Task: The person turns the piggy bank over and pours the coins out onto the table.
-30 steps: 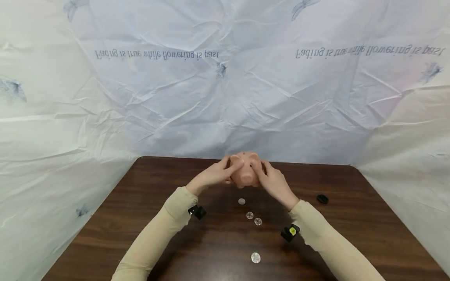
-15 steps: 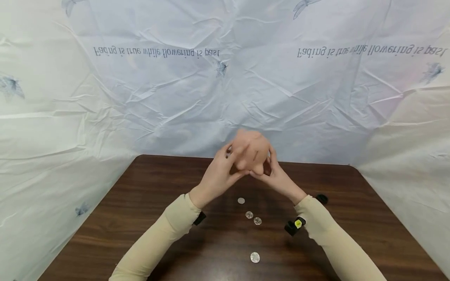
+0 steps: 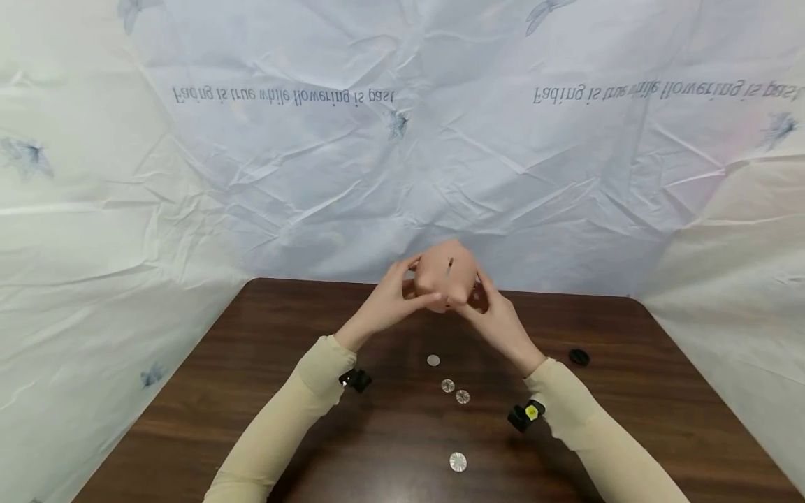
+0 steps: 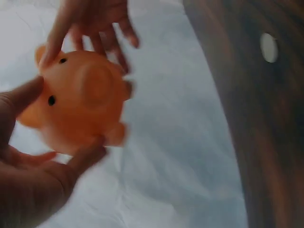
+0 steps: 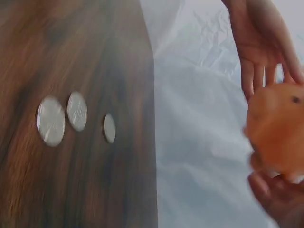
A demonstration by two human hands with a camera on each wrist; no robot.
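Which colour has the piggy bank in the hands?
Orange-pink piggy bank; left wrist view shows it best.

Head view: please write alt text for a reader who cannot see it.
Both hands, the left hand and the right hand, hold a peach-coloured piggy bank in the air above the far edge of a dark wooden table. Four silver coins lie in a loose line on the table nearer the person, and a small black cap lies to the right.

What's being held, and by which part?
The piggy bank, lifted off the table. Left hand and right hand grip its body from opposite sides, fingers curled round it.
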